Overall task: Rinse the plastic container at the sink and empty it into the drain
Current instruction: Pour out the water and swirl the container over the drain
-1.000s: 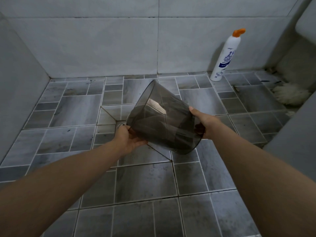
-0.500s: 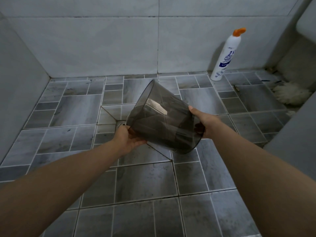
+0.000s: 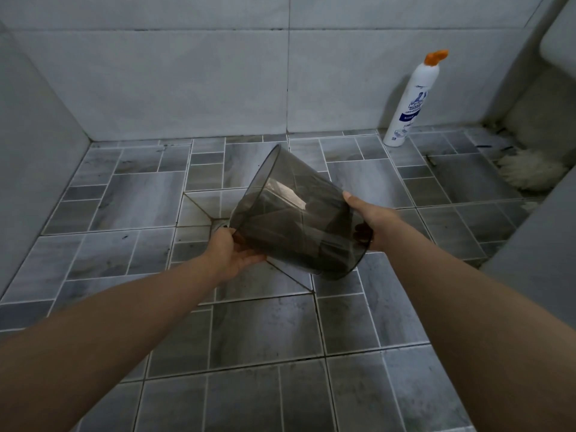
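A smoky, see-through plastic container (image 3: pixel 299 213) is held tilted above the grey tiled floor, its wide mouth facing away and to the left, its base nearest me. My left hand (image 3: pixel 232 252) grips the lower rim at the mouth. My right hand (image 3: pixel 372 221) holds the side near the base. Just beyond my left hand, a floor drain (image 3: pixel 219 225) shows partly below the container's mouth, most of it hidden. No water stream can be seen.
A white spray bottle with an orange cap (image 3: pixel 413 101) stands against the back wall at the right. A white mop head (image 3: pixel 530 171) lies in the right corner. Pale tiled walls close in at the back and left; a grey ledge (image 3: pixel 542 254) juts in at right.
Almost nothing differs. The container stays tilted in both hands over the drain, with only a slight shift of the view.
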